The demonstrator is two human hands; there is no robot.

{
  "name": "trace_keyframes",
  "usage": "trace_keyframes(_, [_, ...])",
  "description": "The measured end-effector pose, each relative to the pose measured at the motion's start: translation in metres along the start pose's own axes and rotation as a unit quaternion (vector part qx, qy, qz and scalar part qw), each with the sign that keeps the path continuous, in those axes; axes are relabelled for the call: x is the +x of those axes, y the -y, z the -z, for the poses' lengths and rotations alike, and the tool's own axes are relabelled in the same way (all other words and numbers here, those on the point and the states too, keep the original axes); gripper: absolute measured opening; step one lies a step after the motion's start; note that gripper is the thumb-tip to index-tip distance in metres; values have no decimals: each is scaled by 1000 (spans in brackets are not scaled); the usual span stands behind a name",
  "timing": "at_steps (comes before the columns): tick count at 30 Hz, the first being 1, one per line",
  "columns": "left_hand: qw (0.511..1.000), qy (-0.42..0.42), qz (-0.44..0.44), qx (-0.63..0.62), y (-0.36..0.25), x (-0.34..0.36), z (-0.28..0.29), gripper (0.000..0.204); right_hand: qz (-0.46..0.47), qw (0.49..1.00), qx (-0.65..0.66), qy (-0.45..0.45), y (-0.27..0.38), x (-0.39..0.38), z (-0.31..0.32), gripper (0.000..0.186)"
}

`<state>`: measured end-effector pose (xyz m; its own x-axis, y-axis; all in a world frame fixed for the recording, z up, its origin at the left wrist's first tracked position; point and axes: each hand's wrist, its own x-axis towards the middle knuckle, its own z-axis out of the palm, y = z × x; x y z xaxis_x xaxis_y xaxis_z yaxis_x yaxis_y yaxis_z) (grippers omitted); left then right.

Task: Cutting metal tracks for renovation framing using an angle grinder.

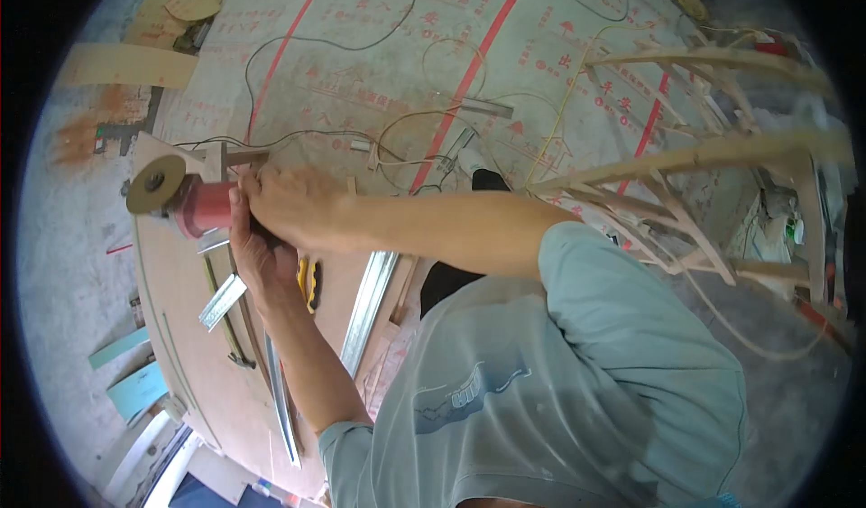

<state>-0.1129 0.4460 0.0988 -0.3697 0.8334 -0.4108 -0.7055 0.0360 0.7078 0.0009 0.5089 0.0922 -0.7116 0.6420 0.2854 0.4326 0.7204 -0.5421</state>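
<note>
Both hands grip a red angle grinder (200,207) with a round disc (155,183) at its left end. My left hand (255,257) wraps the body from below. My right hand (290,207) closes over it from above and the right, arm stretched across the view. The grinder hangs over the left part of a brown curved wooden board (194,346). A small wooden block (215,160) stands just behind the disc.
Metal strips (368,299) and a short angle piece (221,302) lie on the board, beside a yellow-black tool (308,282). Cables (388,138) trail over the printed sheet (379,48) behind. A curved wooden lattice frame (713,156) rises at right. Concrete floor (63,264) at left.
</note>
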Motion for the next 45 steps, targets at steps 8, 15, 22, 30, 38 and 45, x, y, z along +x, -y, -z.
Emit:
trace_keyframes(8, [987, -157, 5, 15, 54, 135, 8, 32, -14, 968, 246, -54, -140, 14, -58, 66])
trace_keyframes(15, [984, -160, 23, 72, 98, 203, 32, 45, -447, 830, 270, 198, -513, -133, -314, 33])
trace_keyframes(22, [949, -305, 12, 72, 138, 219, 45, 49, -402, 872, 26, 276, -689, -181, -541, 31])
trace_keyframes(30, [937, -332, -17, 108, 151, 225, 58, 54, -253, 933, -106, 234, -704, -158, -575, 36])
trace_keyframes(38, [959, -260, -18, 107, 111, 208, 23, 60, -448, 881, 142, -51, -749, 18, -225, 37])
trace_keyframes(45, [972, -214, -63, 72, 66, 178, -23, 57, -235, 949, -123, 171, -705, 70, -34, 38])
